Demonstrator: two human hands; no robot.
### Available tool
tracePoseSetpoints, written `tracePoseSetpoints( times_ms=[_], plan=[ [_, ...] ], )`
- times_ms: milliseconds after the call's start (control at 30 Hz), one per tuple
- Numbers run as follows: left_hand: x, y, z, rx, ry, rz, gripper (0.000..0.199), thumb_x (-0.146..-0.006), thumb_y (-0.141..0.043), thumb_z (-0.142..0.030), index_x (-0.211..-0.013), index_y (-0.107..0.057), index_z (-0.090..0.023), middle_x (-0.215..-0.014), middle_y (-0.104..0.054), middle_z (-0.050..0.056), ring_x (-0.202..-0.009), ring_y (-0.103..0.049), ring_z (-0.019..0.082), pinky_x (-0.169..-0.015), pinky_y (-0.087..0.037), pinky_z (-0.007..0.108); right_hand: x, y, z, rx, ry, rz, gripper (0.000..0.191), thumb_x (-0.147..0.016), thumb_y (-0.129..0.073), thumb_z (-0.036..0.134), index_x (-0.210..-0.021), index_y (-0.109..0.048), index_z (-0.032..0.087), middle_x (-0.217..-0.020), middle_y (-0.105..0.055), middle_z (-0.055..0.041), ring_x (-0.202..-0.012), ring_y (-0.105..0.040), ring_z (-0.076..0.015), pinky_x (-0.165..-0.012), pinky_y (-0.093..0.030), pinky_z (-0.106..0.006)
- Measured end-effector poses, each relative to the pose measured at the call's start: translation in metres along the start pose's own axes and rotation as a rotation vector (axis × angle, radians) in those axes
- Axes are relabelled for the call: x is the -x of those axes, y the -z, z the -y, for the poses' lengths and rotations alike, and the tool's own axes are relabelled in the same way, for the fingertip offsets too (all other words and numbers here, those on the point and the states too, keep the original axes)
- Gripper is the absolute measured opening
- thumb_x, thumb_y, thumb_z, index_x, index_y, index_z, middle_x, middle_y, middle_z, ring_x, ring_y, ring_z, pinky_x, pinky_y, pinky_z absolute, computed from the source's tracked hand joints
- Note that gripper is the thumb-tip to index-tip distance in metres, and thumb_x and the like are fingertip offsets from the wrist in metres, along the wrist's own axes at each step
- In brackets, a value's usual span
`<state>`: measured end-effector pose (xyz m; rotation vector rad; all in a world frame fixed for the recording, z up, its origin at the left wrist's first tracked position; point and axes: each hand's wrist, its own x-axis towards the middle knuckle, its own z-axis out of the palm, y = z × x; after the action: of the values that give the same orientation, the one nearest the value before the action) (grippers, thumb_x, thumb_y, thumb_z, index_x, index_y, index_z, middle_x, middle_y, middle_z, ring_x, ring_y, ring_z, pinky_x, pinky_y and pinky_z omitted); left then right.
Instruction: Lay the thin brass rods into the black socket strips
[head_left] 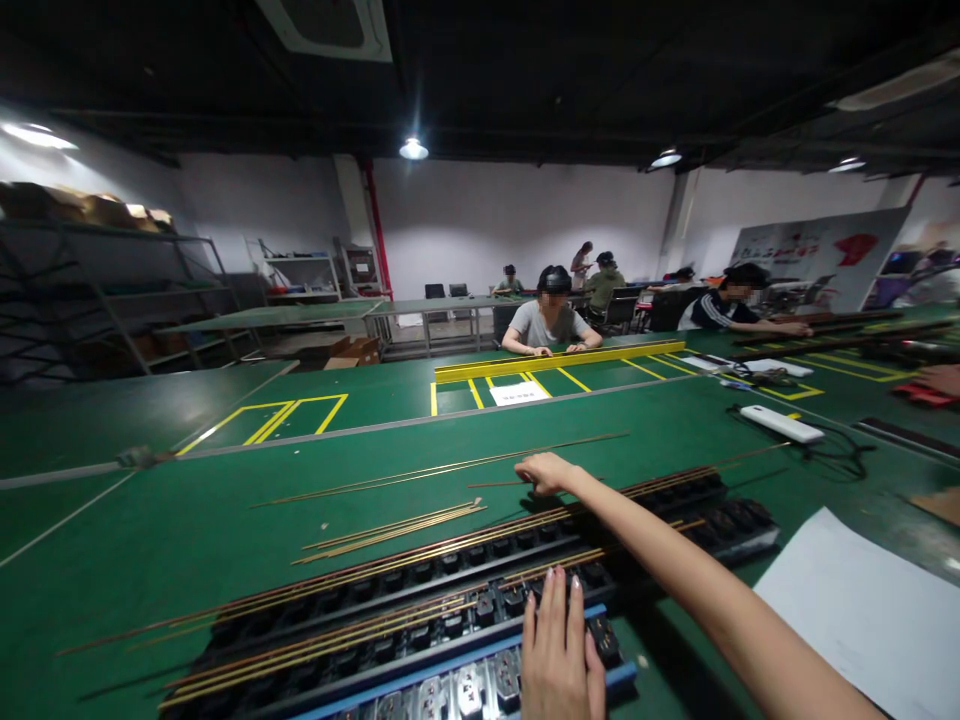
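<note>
My right hand [546, 473] reaches over the green table with its fingers closed on a thin brass rod, whose end pokes out to the left. Below it, my left hand [556, 650] lies flat, fingers stretched, on the near black socket strip [386, 650] with blue edges. Long brass rods [322, 660] run along this strip. Behind it is another black strip [442, 563] with more long rods on top. A bundle of shorter rods [394, 532] lies on the table to the left, and two long thin rods [442, 466] lie farther back.
White paper [862, 610] lies at the right, with a white power strip [780, 424] and black cable beyond. A yellow rail [562, 362] crosses the far table, where a person in grey [551, 325] sits. Another person [724, 308] leans over the table farther right.
</note>
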<state>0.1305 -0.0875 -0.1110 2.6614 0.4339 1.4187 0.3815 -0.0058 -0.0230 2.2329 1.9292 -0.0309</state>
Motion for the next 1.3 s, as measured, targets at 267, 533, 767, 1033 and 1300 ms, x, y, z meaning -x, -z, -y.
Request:
tracePoseSetpoints(
  times_ms=[267, 533, 767, 1033, 1300],
  plan=[
    [0.0, 0.01, 0.0, -0.06, -0.019, 0.131, 0.057, -0.085, -0.04, -0.008, -0.141, -0.032, -0.018, -0.144, -0.041, 0.006, -0.134, -0.036, 0.02, -0.103, -0.043, 0.04, 0.038, 0.019, 0.008, 0.041, 0.013, -0.307, 0.024, -0.075, -0.05, 0.015, -0.098, -0.056, 0.021, -0.097, -0.059, -0.0045, -0.079, -0.054, -0.0149, -0.061, -0.031, -0.024],
    [0.0, 0.016, 0.001, -0.07, -0.075, 0.167, 0.059, -0.085, -0.039, -0.006, -0.143, -0.028, -0.016, -0.145, -0.04, 0.009, -0.135, -0.034, 0.02, -0.103, -0.043, 0.041, 0.084, 0.025, 0.01, 0.097, 0.061, -0.526, 0.021, -0.074, -0.049, 0.007, -0.088, -0.056, 0.02, -0.088, -0.057, -0.0036, -0.075, -0.049, -0.0138, -0.062, -0.03, -0.025],
    [-0.005, 0.025, 0.0, 0.062, -0.081, 0.073, 0.057, -0.087, -0.04, -0.006, -0.142, -0.03, -0.018, -0.138, -0.048, 0.01, -0.13, -0.041, 0.02, -0.1, -0.046, 0.039, 0.162, 0.011, 0.01, 0.146, 0.028, -0.611, 0.019, -0.078, -0.045, 0.006, -0.084, -0.057, 0.019, -0.082, -0.056, -0.0031, -0.07, -0.047, -0.013, -0.061, -0.03, -0.025],
    [-0.033, 0.037, 0.001, 0.009, -0.128, -0.028, 0.061, -0.085, -0.035, 0.001, -0.142, -0.03, -0.019, -0.142, -0.042, 0.013, -0.134, -0.035, 0.023, -0.102, -0.044, 0.042, 0.194, -0.014, 0.019, 0.074, 0.079, -0.835, 0.019, -0.084, -0.043, 0.006, -0.08, -0.057, 0.018, -0.074, -0.055, -0.0017, -0.068, -0.048, -0.0121, -0.061, -0.034, -0.022],
    [-0.052, 0.016, -0.021, -0.195, -0.174, 0.147, 0.051, -0.082, -0.034, 0.003, -0.131, -0.046, -0.009, -0.135, -0.052, 0.013, -0.125, -0.047, 0.024, -0.098, -0.049, 0.041, 0.2, -0.024, 0.048, -0.014, 0.155, -0.902, 0.02, -0.085, -0.042, 0.009, -0.086, -0.059, 0.019, -0.078, -0.058, -0.0035, -0.07, -0.051, -0.013, -0.062, -0.038, -0.023]
  ],
)
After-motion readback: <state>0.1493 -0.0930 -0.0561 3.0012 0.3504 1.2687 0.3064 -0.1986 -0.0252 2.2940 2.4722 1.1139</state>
